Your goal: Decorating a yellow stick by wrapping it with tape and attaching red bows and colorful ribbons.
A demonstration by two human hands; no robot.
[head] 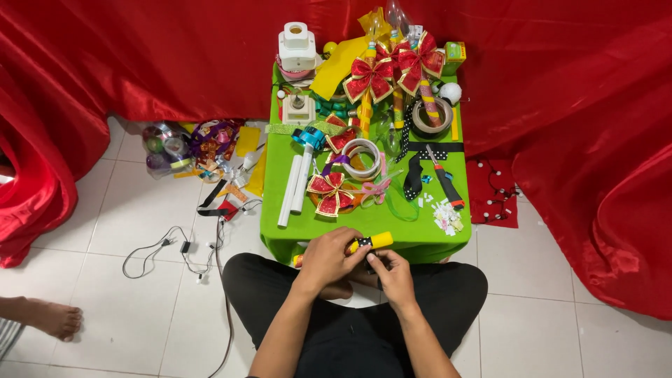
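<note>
I sit cross-legged in front of a low table covered in green cloth (427, 231). My left hand (327, 257) grips a yellow stick (374, 242) that carries a black polka-dot ribbon near its middle. My right hand (393, 274) pinches the dark ribbon end just below the stick. Both hands are together at the table's near edge, over my lap.
The table holds red-and-gold bows (392, 70), a smaller bow (329, 192), tape rolls (361, 158), white tubes (294, 189), a black-handled cutter (446, 183), paper scraps (445, 215) and a white device (297, 47). Ribbon spools (189, 143) and a cable (168, 246) lie on the tiles at left. Another person's foot (52, 316) is at far left.
</note>
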